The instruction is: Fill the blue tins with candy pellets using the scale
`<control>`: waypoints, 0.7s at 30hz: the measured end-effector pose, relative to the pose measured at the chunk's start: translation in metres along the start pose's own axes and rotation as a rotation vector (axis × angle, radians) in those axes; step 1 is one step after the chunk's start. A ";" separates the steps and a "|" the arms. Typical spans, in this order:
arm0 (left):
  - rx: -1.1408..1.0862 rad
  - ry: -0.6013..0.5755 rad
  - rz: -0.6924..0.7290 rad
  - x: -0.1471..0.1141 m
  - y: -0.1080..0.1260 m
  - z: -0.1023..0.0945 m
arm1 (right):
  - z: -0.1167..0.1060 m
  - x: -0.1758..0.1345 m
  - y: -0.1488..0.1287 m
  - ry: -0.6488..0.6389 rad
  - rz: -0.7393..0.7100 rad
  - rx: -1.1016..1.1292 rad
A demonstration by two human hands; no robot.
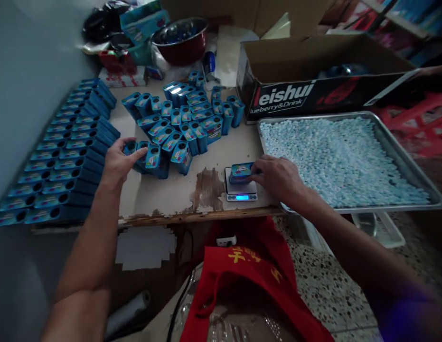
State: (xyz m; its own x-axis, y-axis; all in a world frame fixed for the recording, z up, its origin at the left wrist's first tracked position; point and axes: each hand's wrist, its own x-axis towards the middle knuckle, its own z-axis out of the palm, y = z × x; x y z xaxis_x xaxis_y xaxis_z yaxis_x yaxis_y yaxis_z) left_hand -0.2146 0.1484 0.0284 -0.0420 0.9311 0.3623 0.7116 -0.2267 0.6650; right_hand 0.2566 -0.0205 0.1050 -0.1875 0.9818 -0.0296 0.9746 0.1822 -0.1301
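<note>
My right hand [277, 176] grips a small blue box [241, 172] that rests on a little digital scale [241, 191] with a lit blue display. My left hand [118, 160] reaches to the left and closes its fingers around a blue box [130, 147] at the near edge of a loose cluster of several upright blue boxes [181, 128]. A metal tray [413, 166] full of small pale blue pellets [334, 156] lies just right of the scale.
Neat rows of flat-lying blue boxes [60, 156] fill the table's left side. A cardboard carton [313, 80] stands behind the tray, a red bowl [180, 42] at the back. A red bag [249, 280] hangs below the worn table edge [192, 217].
</note>
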 end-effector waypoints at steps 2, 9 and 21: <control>-0.136 0.005 -0.127 -0.001 0.009 0.008 | -0.010 -0.003 0.009 0.034 0.036 0.056; -0.388 -0.212 -0.318 0.009 0.024 0.001 | 0.007 -0.047 0.124 0.035 0.141 0.068; 0.001 0.120 -0.048 -0.033 0.054 -0.017 | 0.037 0.009 0.147 -0.172 -0.018 0.052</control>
State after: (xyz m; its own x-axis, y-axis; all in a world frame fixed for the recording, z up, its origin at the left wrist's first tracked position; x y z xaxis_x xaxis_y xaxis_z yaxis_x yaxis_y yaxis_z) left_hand -0.1866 0.1006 0.0633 -0.1594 0.9001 0.4055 0.7076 -0.1823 0.6827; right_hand 0.3934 0.0135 0.0488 -0.2278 0.9539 -0.1952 0.9641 0.1928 -0.1827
